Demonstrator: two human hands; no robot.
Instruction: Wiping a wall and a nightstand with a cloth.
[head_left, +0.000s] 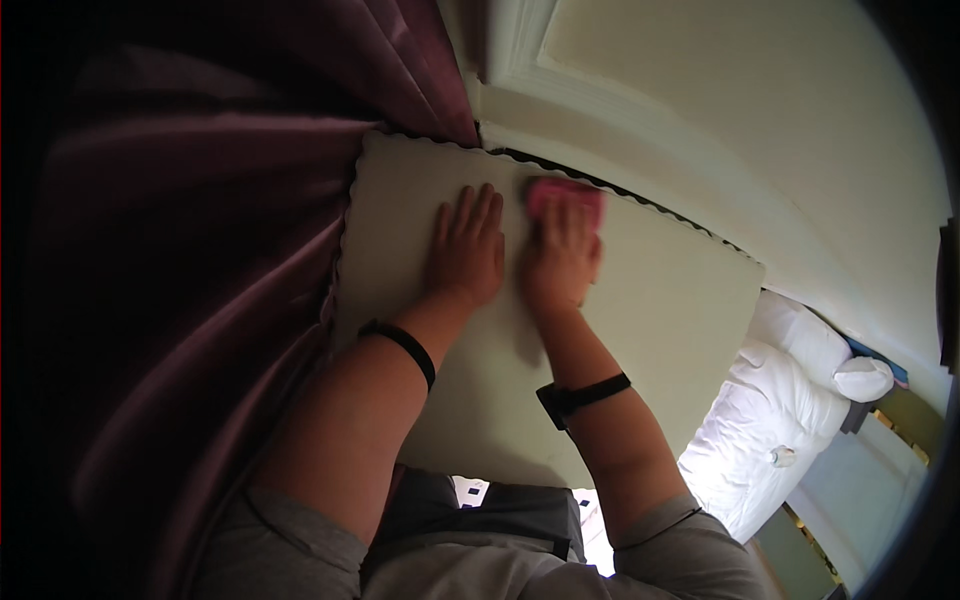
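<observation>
A pale tabletop (645, 330) with a scalloped edge along its left and far sides lies before me. My left hand (469, 255) rests flat on it, left of centre, with the fingers pointing away from me and nothing held. To its right, my right hand (561, 259) presses a pink cloth or sponge (536, 196) against the surface near the far edge. That hand and the pink thing are blurred, and the fingers cover part of it. A dark band (405, 349) circles each forearm.
Dark pink curtains (225, 315) hang along the left edge of the tabletop. Behind it stands a cream panelled wall (675, 135), with a dark narrow gap between. At right is a bed with white bedding (757, 420) and a small white object (783, 456) on top.
</observation>
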